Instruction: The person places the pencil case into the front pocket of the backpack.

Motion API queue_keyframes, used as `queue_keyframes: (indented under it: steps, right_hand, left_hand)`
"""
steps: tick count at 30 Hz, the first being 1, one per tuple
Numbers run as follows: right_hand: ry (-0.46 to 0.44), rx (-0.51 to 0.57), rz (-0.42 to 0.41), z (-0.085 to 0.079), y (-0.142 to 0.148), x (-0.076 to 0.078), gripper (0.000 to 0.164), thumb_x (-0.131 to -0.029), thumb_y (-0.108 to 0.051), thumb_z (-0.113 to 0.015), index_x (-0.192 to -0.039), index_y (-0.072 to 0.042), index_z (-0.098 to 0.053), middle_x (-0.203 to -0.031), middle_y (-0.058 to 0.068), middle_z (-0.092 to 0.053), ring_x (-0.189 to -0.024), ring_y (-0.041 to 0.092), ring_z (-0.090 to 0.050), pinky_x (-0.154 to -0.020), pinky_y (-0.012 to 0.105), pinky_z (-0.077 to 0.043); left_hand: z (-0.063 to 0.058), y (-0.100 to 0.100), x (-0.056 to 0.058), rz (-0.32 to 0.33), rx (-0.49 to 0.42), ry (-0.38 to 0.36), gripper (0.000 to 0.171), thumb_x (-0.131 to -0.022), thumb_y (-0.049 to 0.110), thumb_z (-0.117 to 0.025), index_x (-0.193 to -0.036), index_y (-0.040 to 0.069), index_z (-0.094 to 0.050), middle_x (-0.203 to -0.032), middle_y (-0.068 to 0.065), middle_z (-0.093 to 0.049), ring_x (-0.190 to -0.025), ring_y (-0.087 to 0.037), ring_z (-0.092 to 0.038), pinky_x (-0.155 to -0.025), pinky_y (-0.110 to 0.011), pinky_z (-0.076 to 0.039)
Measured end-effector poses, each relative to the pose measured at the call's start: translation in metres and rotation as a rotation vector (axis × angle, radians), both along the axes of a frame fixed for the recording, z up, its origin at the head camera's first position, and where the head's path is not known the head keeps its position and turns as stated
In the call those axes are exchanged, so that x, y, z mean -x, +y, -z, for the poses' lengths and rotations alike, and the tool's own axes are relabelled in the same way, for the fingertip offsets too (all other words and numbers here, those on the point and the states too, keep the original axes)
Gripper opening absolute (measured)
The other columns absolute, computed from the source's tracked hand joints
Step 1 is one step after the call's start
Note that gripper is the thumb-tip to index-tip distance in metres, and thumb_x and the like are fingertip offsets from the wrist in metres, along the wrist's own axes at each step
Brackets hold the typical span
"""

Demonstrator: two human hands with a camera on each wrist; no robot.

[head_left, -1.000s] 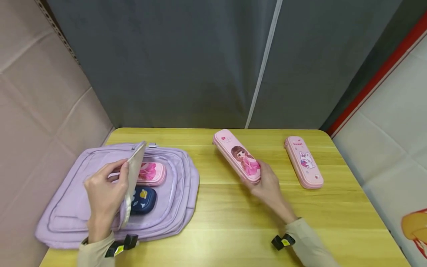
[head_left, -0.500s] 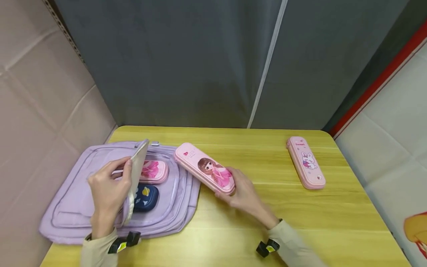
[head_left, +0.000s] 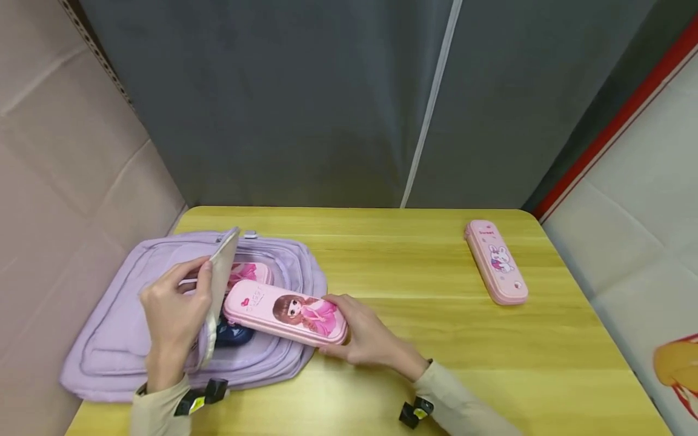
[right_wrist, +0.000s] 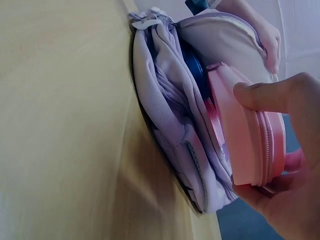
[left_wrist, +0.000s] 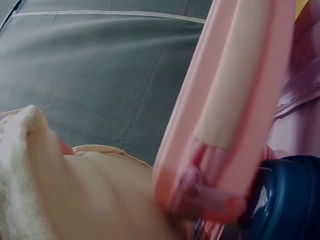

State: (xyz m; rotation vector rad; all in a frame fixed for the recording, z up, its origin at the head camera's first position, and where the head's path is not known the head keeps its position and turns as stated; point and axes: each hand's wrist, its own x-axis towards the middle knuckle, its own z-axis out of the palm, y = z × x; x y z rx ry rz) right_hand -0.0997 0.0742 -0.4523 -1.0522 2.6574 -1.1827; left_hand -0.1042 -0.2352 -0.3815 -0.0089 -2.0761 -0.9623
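Observation:
A lilac backpack (head_left: 120,303) lies flat at the left of the table. My left hand (head_left: 177,309) pinches the edge of its lifted front pocket flap (head_left: 220,278), pale on the inside. In the right hand (head_left: 365,333) I grip one end of a pink pencil case with a girl picture (head_left: 289,312); its far end reaches the pocket opening. Under and behind it, a pink case (head_left: 262,272) and a dark blue case (head_left: 231,335) sit partly inside the pocket. The right wrist view shows the held case's zip side (right_wrist: 265,145), thumb on one face and fingers on the other.
Another pink pencil case with a rabbit picture (head_left: 497,261) lies at the right of the wooden table (head_left: 414,260). A grey curtain (head_left: 305,109) hangs behind the table's far edge. Pale walls stand at both sides.
My right hand has carried the girl-picture pencil case leftward and down from mid-table to the backpack pocket, turning it nearly level. The left hand keeps its hold on the flap.

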Motion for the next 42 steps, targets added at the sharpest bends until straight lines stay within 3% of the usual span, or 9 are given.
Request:
queue_keyframes:
  steps: [4,9,13,18,22,26,30,36,42]
  right_hand:
    - [-0.019,0.035,-0.006,0.001,-0.005,0.001,0.091,-0.073,-0.033,-0.090,-0.147,-0.005,-0.043,-0.134,0.007,-0.058,-0.120,0.017,-0.057,-0.109,0.037,-0.051]
    - [-0.037,0.100,0.068,0.002,-0.007,0.003,0.088,-0.067,-0.031,-0.095,-0.139,-0.005,-0.051,-0.134,0.009,-0.055,-0.121,0.019,-0.055,-0.108,0.040,-0.052]
    - [-0.013,0.076,0.103,0.002,-0.007,0.004,0.086,-0.068,-0.036,-0.094,-0.140,-0.009,-0.055,-0.131,0.008,-0.055,-0.118,0.018,-0.055,-0.106,0.043,-0.052]
    - [-0.007,0.060,0.104,0.002,-0.012,0.007,0.088,-0.072,-0.037,-0.091,-0.147,-0.013,-0.052,-0.123,0.008,-0.054,-0.108,0.015,-0.052,-0.093,0.032,-0.053]
    - [-0.006,0.047,0.101,0.002,-0.016,0.008,0.091,-0.074,-0.036,-0.090,-0.150,-0.008,-0.048,-0.119,0.007,-0.056,-0.102,0.014,-0.052,-0.087,0.026,-0.053]
    - [-0.010,0.091,0.111,0.005,-0.019,0.011,0.091,-0.072,-0.031,-0.093,-0.145,0.000,-0.049,-0.119,0.009,-0.061,-0.100,0.016,-0.059,-0.088,0.033,-0.058]
    - [-0.047,0.171,0.094,0.005,-0.022,0.011,0.082,-0.072,-0.021,-0.092,-0.141,0.002,-0.052,-0.122,0.012,-0.061,-0.101,0.020,-0.067,-0.094,0.036,-0.060]
    - [-0.202,0.298,0.015,0.003,-0.031,0.010,0.072,-0.081,-0.002,-0.081,-0.144,0.006,-0.048,-0.127,0.020,-0.052,-0.116,0.032,-0.066,-0.104,0.029,-0.054]
    - [-0.211,0.363,-0.042,0.002,-0.049,0.009,0.066,-0.083,0.009,-0.074,-0.143,0.010,-0.046,-0.130,0.024,-0.052,-0.123,0.034,-0.063,-0.105,0.023,-0.051]
  left_hand:
    - [0.000,-0.001,-0.001,-0.002,-0.016,0.015,0.011,-0.086,0.001,-0.073,-0.094,-0.004,-0.079,-0.088,-0.024,-0.076,-0.074,0.028,-0.055,-0.067,0.006,-0.045]
    - [-0.001,0.001,0.001,0.006,-0.024,0.025,0.011,-0.086,0.001,-0.074,-0.094,-0.005,-0.079,-0.088,-0.025,-0.076,-0.075,0.027,-0.055,-0.068,0.006,-0.046]
    - [-0.003,0.004,0.002,0.012,-0.032,0.031,0.011,-0.086,-0.001,-0.073,-0.094,-0.006,-0.079,-0.089,-0.026,-0.076,-0.076,0.027,-0.055,-0.069,0.005,-0.047]
    - [-0.005,0.007,0.001,0.007,-0.046,0.033,0.011,-0.087,0.000,-0.072,-0.095,-0.006,-0.079,-0.089,-0.026,-0.076,-0.078,0.027,-0.056,-0.070,0.004,-0.047]
    - [-0.005,0.008,0.002,0.001,-0.049,0.036,0.011,-0.087,0.000,-0.073,-0.094,-0.005,-0.079,-0.088,-0.025,-0.076,-0.078,0.026,-0.056,-0.070,0.005,-0.047]
    - [-0.006,0.011,0.002,0.004,-0.052,0.043,0.011,-0.086,0.000,-0.073,-0.094,-0.005,-0.079,-0.088,-0.025,-0.076,-0.078,0.026,-0.056,-0.070,0.005,-0.047]
    - [-0.007,0.013,0.002,0.011,-0.046,0.045,0.011,-0.086,-0.001,-0.073,-0.095,-0.005,-0.079,-0.088,-0.024,-0.076,-0.078,0.026,-0.056,-0.070,0.004,-0.047]
    - [-0.010,0.016,0.002,0.017,-0.036,0.041,0.011,-0.086,-0.001,-0.073,-0.095,-0.004,-0.079,-0.086,-0.024,-0.076,-0.075,0.026,-0.055,-0.069,0.005,-0.047]
    - [-0.012,0.017,0.001,-0.003,-0.023,0.041,0.011,-0.087,0.001,-0.072,-0.094,-0.003,-0.080,-0.082,-0.023,-0.076,-0.071,0.026,-0.053,-0.067,0.006,-0.045]
